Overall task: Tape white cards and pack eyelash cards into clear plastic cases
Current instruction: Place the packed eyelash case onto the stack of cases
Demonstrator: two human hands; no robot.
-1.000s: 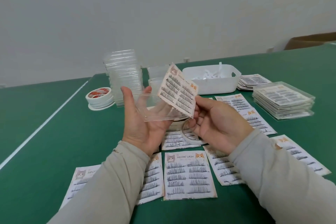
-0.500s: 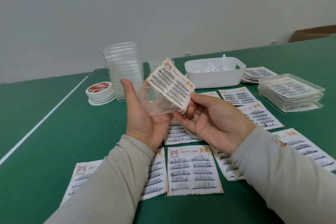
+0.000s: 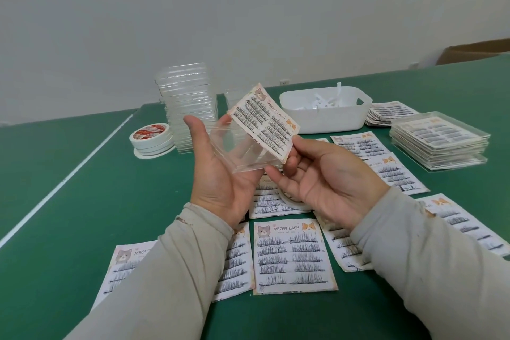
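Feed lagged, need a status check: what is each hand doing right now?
Left hand: holds the clear plastic case, fingers curled round its edges.
Right hand: pinches the eyelash card by its lower corner.

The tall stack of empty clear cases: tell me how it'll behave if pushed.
The stack is tall and narrow, so it would probably tip when pushed high up. Its cases sit slightly uneven, so smooth plastic layers may slide apart. Likely light, being empty and thin-walled.
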